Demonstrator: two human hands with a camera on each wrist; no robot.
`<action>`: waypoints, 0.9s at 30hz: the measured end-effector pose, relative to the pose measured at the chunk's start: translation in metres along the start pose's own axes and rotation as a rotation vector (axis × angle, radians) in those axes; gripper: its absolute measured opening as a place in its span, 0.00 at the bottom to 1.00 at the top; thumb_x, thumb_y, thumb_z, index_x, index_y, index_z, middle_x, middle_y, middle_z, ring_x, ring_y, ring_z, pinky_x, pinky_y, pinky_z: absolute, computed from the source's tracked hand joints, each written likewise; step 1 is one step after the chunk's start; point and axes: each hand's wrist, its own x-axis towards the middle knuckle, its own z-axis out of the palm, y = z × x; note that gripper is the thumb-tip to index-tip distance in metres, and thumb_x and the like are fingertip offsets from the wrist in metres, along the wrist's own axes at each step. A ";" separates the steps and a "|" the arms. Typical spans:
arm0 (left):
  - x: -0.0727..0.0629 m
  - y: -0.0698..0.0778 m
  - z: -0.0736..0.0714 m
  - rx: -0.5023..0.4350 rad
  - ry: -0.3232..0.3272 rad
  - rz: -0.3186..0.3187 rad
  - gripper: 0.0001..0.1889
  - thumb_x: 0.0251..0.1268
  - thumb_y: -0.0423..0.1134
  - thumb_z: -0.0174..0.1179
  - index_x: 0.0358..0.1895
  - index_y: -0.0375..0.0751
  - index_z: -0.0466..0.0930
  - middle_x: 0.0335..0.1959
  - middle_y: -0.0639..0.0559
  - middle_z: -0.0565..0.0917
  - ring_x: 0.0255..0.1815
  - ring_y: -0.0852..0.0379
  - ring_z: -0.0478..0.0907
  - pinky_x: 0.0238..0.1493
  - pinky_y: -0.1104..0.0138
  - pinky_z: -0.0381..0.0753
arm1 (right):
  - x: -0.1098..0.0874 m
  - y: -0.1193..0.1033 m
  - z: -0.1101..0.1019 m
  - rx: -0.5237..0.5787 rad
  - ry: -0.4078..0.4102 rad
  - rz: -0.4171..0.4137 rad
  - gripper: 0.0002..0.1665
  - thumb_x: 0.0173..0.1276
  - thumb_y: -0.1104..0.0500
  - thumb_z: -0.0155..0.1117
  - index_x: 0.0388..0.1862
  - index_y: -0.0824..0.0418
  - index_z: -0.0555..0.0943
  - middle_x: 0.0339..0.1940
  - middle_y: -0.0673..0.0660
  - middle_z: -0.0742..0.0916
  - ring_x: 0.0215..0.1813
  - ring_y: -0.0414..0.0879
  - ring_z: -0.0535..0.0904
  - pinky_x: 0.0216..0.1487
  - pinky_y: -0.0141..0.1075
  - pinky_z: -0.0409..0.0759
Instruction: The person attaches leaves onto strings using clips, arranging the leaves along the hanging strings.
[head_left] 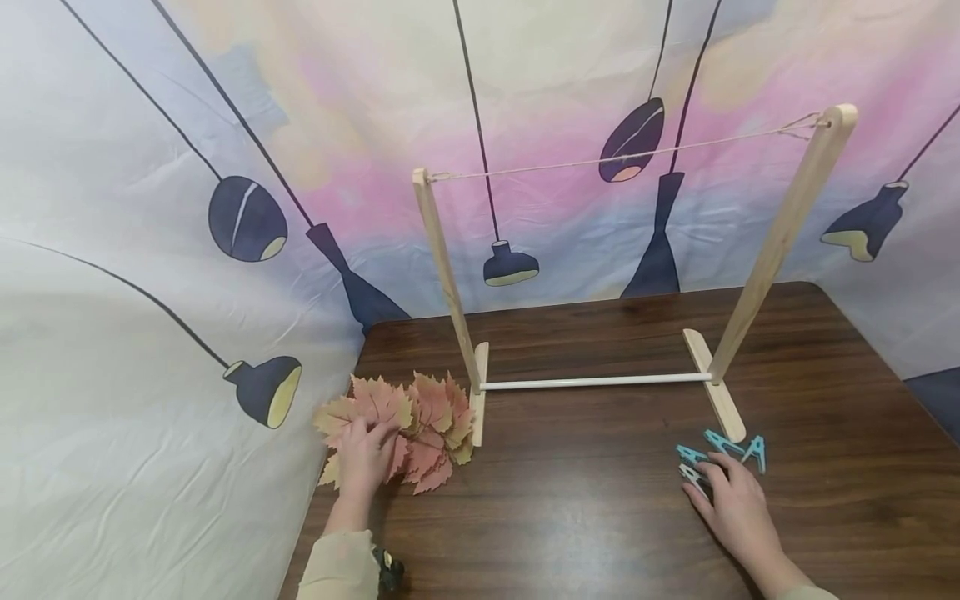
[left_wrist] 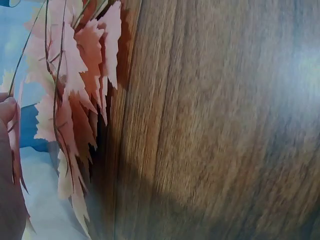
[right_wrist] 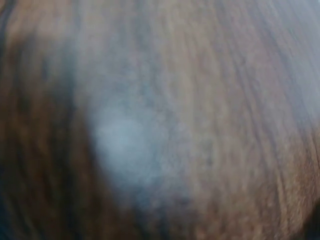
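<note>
dark wood-grain desk (head_left: 555, 483), wrinkly pastel lamp-print backdrop (head_left: 375, 150)
left fingers (head_left: 386, 431) pinching a pinkish jagged leaf (head_left: 381, 402), right fingers (head_left: 727, 463) loosely spread by teal plastic clips (head_left: 723, 442)

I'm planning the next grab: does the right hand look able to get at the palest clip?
Probably yes: the right hand is right beside the palest clip, and the blue clips lie farther back, seemingly not in the way.
</note>
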 end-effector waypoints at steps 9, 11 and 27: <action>0.003 0.006 -0.001 -0.015 0.006 -0.034 0.08 0.45 0.33 0.72 0.31 0.44 0.86 0.31 0.43 0.75 0.33 0.40 0.69 0.34 0.49 0.62 | -0.001 0.003 0.000 0.001 0.018 -0.024 0.24 0.52 0.53 0.73 0.43 0.68 0.79 0.48 0.70 0.76 0.48 0.69 0.71 0.45 0.63 0.66; 0.007 0.006 -0.004 -0.015 0.030 -0.026 0.08 0.44 0.32 0.72 0.31 0.44 0.86 0.31 0.42 0.75 0.32 0.39 0.68 0.33 0.49 0.62 | -0.002 0.004 0.001 0.005 0.034 -0.037 0.30 0.61 0.40 0.64 0.43 0.67 0.80 0.48 0.70 0.76 0.48 0.69 0.71 0.45 0.63 0.66; 0.029 0.027 -0.014 -0.063 -0.005 -0.033 0.04 0.52 0.33 0.68 0.32 0.43 0.85 0.31 0.46 0.74 0.33 0.42 0.69 0.37 0.50 0.61 | -0.009 0.008 0.001 0.030 0.088 -0.033 0.51 0.61 0.24 0.33 0.35 0.69 0.81 0.45 0.72 0.76 0.45 0.71 0.71 0.42 0.64 0.66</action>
